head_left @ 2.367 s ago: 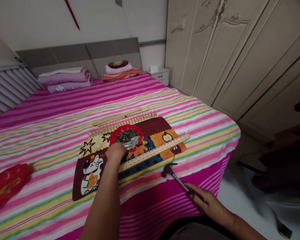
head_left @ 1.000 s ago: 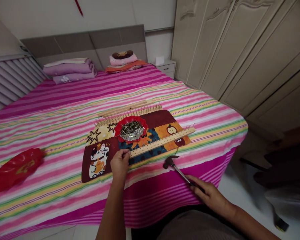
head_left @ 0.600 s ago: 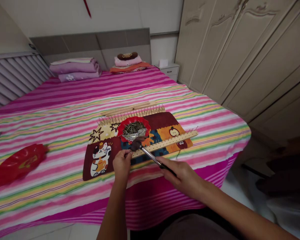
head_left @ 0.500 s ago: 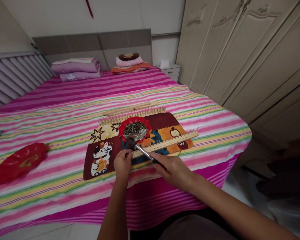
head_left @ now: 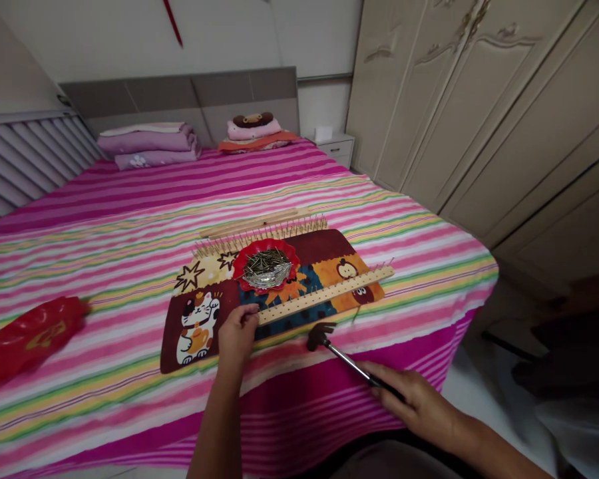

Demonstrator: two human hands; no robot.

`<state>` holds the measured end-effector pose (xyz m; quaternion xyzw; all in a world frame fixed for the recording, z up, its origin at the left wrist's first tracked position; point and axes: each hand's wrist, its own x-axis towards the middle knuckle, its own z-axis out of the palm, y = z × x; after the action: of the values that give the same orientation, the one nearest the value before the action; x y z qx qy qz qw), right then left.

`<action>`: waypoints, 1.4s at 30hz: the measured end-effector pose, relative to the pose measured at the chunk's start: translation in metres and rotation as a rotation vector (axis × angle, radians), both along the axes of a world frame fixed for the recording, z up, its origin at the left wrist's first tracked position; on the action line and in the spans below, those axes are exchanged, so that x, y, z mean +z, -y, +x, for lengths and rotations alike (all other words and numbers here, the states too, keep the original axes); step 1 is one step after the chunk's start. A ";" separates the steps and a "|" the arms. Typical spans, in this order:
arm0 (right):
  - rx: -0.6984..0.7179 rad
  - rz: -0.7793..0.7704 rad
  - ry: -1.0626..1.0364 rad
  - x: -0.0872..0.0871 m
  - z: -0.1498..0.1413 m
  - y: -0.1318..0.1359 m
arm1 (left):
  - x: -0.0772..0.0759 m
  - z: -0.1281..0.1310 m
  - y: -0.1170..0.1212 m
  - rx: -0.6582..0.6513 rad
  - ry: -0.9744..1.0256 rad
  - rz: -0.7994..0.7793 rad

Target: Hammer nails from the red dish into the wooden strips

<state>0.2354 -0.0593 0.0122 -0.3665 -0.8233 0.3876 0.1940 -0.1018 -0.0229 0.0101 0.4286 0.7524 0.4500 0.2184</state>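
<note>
My right hand (head_left: 414,402) is wrapped round the black grip of a claw hammer (head_left: 347,362), its dark head over the near edge of the bed. At the left end of a light wooden strip (head_left: 324,295), my left hand (head_left: 238,332) is closed with thumb and fingertips on the wood; whether a nail is between them I cannot tell. The strip has a row of dark holes or nail heads, and a few thin nails rise at its right end. Beyond it, a red scalloped bowl (head_left: 238,271) holds many loose nails (head_left: 267,265).
A patterned mat (head_left: 319,247) lies under the strip and bowl. Behind the bowl is another wooden strip (head_left: 274,233) bristling with upright nails, with plain strips (head_left: 252,223) beyond. A red tray (head_left: 34,336) lies left on the striped bedspread (head_left: 124,319). Folded bedding (head_left: 150,143) sits near the headboard.
The hammer has moved from over the strip's left end to the right and toward me, with my right hand. My left hand stays at the strip's end.
</note>
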 end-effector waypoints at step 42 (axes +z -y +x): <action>-0.409 -0.534 -0.164 -0.063 0.022 0.007 | 0.005 -0.020 0.003 0.086 0.272 0.024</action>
<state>0.2571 -0.0661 -0.0507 -0.5296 -0.5839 0.5705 0.2304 -0.1221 -0.0259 0.0156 0.3334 0.7280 0.5220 0.2939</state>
